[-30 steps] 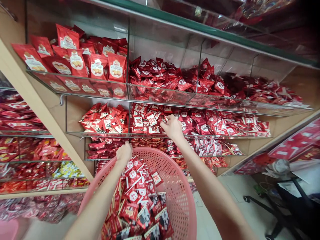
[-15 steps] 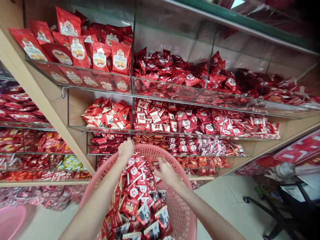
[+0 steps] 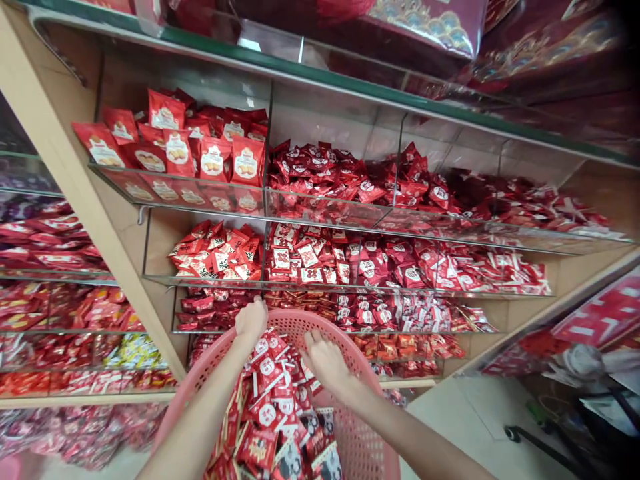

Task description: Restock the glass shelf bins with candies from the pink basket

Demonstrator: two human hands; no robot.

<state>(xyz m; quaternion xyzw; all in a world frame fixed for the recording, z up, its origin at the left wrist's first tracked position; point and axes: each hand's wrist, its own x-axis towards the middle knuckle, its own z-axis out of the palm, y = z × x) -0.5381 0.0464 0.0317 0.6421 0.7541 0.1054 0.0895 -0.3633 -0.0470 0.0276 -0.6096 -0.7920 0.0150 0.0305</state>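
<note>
A pink perforated plastic basket (image 3: 357,445) stands in front of me, heaped with small wrapped snack packets. My left hand (image 3: 251,320) is closed over its far rim. Inside the basket, at the far right of the heap, my right hand (image 3: 325,360) has its fingers apart and slightly bent, the tips near the inner wall. Under and beside it lie red-and-white packets (image 3: 267,387); whether it touches one is hard to see. Closer to me are red packets (image 3: 260,448) and black-and-red packets (image 3: 327,460).
Beyond the basket rises a shelf unit with glass-fronted compartments (image 3: 330,207) full of red packets. Larger red cookie packets (image 3: 213,159) sit at upper left. A green-edged glass shelf (image 3: 350,77) juts overhead. A wooden upright (image 3: 95,200) stands at left, a chair leg (image 3: 543,448) at right.
The view has tilted up, so shelves and basket sit lower and more of the upper shelf shows. My left hand stays on the rim; my right hand has shifted slightly within the basket.
</note>
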